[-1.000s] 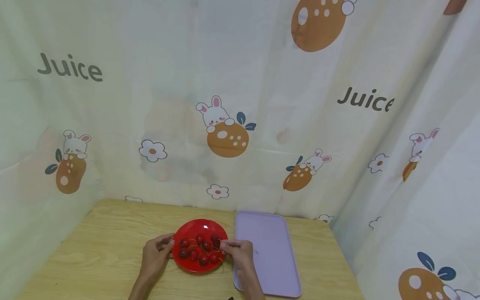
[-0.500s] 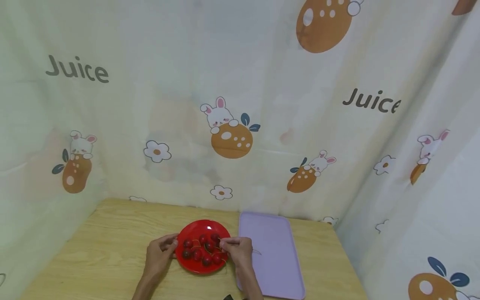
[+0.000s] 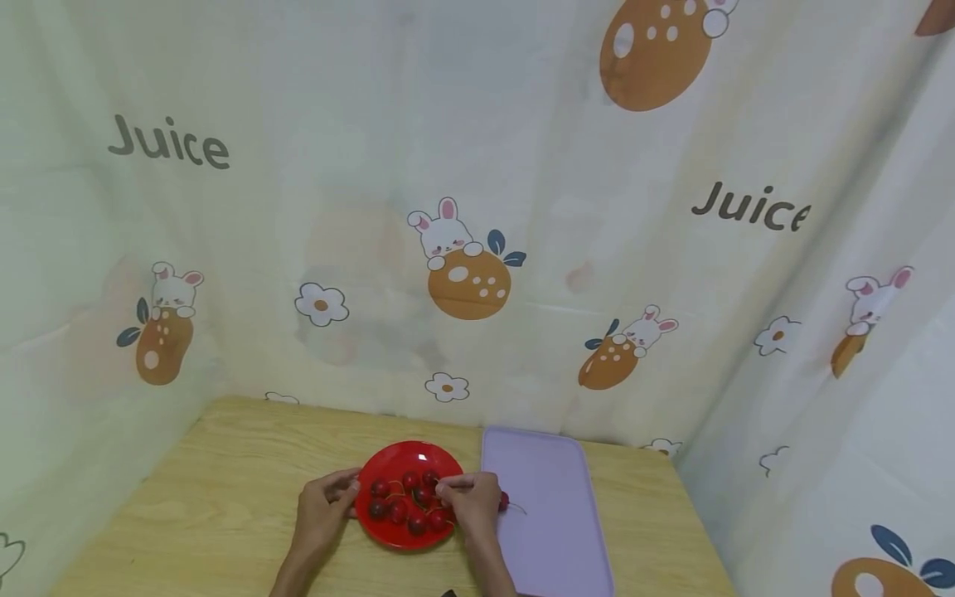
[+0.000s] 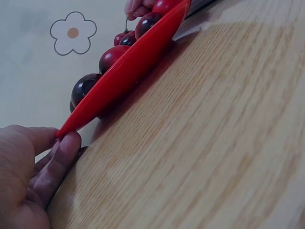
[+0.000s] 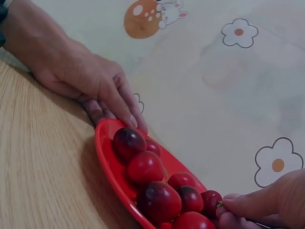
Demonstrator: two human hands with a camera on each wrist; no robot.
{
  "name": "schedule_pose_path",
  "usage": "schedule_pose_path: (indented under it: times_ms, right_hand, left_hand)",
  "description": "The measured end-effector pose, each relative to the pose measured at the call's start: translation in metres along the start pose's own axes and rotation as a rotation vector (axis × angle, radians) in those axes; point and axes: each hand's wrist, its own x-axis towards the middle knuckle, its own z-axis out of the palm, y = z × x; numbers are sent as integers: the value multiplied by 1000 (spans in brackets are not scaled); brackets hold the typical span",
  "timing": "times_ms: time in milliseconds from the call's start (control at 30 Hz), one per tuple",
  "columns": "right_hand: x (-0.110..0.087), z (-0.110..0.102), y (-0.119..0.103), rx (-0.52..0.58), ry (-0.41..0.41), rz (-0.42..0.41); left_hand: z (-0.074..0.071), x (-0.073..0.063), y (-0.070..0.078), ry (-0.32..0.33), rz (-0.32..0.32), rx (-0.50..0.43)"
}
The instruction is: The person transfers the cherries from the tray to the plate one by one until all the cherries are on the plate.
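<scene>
My left hand point(image 3: 319, 516) pinches the left rim of a round red plate point(image 3: 399, 454), thumb above and fingers below. Several dark red cherries point(image 5: 146, 167) with stems lie on the plate. At its right side, my right hand point(image 3: 477, 501) pinches the stem of one cherry point(image 5: 211, 202) between thumb and finger. That cherry sits among the others, close to the rim. To the right, a lilac rectangular tray point(image 3: 548, 473) lies partly under my right hand and forearm. One cherry point(image 3: 504, 502) with a pale stem rests on it, half hidden behind the hand.
Plate and tray stand side by side on a light wooden table point(image 3: 224, 489). Bare table top shows left of the plate and right of the tray. A pale printed curtain point(image 3: 358, 207) hangs behind the table and along both sides.
The view has shifted slightly, moving the whole scene right and a little down. The cherry on the tray now shows beside my right hand; before, only its stem did. Both hands keep their places.
</scene>
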Motion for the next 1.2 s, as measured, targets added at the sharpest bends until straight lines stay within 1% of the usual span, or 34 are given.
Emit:
schedule_pose_path:
  times_ms: [167, 267, 400, 533, 767, 933, 1033, 1200]
  right_hand:
    - [4, 4, 5, -135, 30, -55]
    - [4, 6, 6, -214, 49, -104]
    - [3, 7, 7, -274, 66, -151]
    - [3, 7, 7, -294, 62, -168]
    - [3, 2, 3, -264, 45, -164]
    - [3, -7, 2, -247, 67, -139]
    - [3, -13, -1, -209, 72, -158]
    - [4, -24, -2, -105, 63, -189]
  left_hand:
    - [1, 0, 0, 3, 2, 4]
    - [2, 0, 0, 10, 16, 5]
    - [3, -1, -1, 12, 22, 8]
    - [3, 0, -2, 10, 11, 6]
    - [1, -1, -1, 15, 20, 6]
    - [1, -2, 0, -1, -3, 8]
    - [0, -2, 0, -1, -4, 18]
    - [0, 0, -1, 0, -3, 25]
